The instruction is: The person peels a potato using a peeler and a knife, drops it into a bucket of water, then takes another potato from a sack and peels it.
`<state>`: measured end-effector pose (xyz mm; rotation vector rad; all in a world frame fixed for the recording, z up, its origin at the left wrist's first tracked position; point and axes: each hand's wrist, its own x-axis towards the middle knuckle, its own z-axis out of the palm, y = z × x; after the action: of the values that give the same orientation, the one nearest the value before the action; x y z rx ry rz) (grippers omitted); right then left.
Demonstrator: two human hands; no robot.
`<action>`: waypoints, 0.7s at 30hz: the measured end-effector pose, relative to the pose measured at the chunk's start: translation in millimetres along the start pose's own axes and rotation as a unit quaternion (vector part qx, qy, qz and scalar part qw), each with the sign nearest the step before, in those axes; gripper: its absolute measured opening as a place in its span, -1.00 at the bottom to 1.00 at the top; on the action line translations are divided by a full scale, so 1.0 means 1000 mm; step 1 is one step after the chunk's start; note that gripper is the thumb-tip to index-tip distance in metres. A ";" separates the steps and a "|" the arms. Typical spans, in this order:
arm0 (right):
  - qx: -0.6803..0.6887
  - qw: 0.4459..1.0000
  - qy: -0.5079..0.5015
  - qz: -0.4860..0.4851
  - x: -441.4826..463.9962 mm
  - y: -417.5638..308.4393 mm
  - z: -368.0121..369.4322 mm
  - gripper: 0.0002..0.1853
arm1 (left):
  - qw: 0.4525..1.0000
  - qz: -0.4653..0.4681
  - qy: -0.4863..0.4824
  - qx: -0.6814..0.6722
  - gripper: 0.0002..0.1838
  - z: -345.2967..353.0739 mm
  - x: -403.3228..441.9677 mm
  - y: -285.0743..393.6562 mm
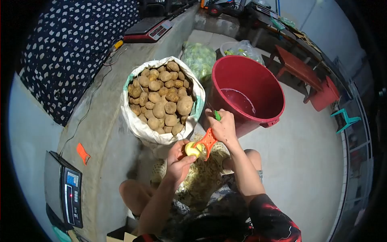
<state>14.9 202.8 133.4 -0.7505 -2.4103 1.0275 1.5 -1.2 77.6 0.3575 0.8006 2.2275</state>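
Observation:
My left hand [178, 160] is closed around a peeled yellow potato [192, 150], held up between my knees. In my right hand [223, 127] is an orange peeler [207, 142], its head beside the potato. A small green piece [217, 115] also sticks out of the right fist; what it belongs to is hidden by the fingers. Just beyond my hands stands a white sack [135, 121] with its rim rolled down, full of unpeeled potatoes [159, 99]. Peelings [197, 179] lie heaped on the floor between my feet.
A large red bin [248, 94] stands right of the sack. Behind are a bag of green produce [198, 58] and a red bench [296, 66]. On the left ledge are a digital scale [70, 193], a second orange tool [83, 153] and a red scale [148, 30].

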 end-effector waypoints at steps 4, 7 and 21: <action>-0.079 0.991 0.056 -0.095 0.005 0.016 0.007 -0.62 | 1.000 0.008 -0.016 -0.022 -0.43 -0.002 0.000 -0.007; 0.057 0.996 0.030 0.068 0.017 0.027 0.011 -0.57 | 0.993 -0.023 -0.017 -0.114 -0.44 -0.001 0.000 -0.002; 0.029 0.998 0.002 0.054 0.010 0.024 0.005 -0.64 | 0.998 -0.021 -0.024 -0.061 -0.42 0.002 -0.002 0.000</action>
<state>11.7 220.6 113.3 -0.8694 -2.3484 1.1326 3.7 -2.1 79.3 0.3314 0.6379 2.2081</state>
